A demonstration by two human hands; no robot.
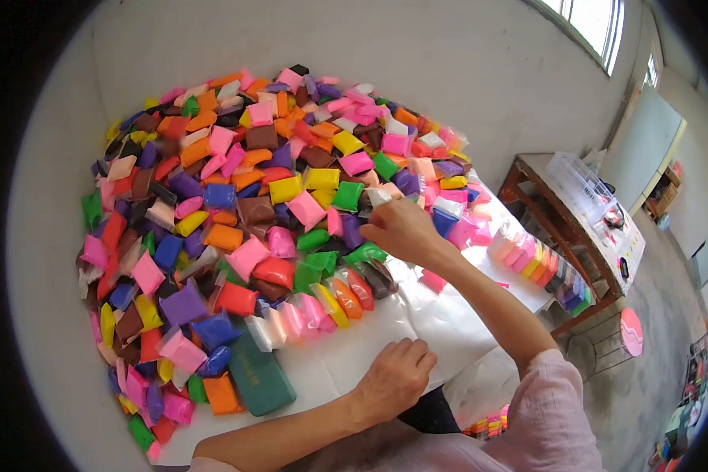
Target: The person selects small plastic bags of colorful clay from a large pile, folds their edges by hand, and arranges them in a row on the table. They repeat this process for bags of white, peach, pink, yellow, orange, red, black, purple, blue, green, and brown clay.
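A large heap of small plastic-wrapped packets in many colours (pixel 252 138) covers the white table. Into its right side reaches my right hand (pixel 401 226), fingers curled and closed beside a purple packet (pixel 352 230) and just below a white packet (pixel 381 193); whether they grip anything is hidden. Near the table's front edge rests my left hand (pixel 393 377), closed in a loose fist, with nothing visible in it. Between the heap and that hand runs a row of packets standing side by side, from white through pink (pixel 291 320) to yellow, orange and red. A dark green box (pixel 259 377) lies left of them.
A second packet row (pixel 539 263) lines the table's right end. Beyond stands a wooden desk (pixel 519 189) with a clear plastic basket (pixel 578 185). A pink-topped stool (pixel 631 332) is at right. More packets (pixel 488 425) show in a clear bag below the table edge.
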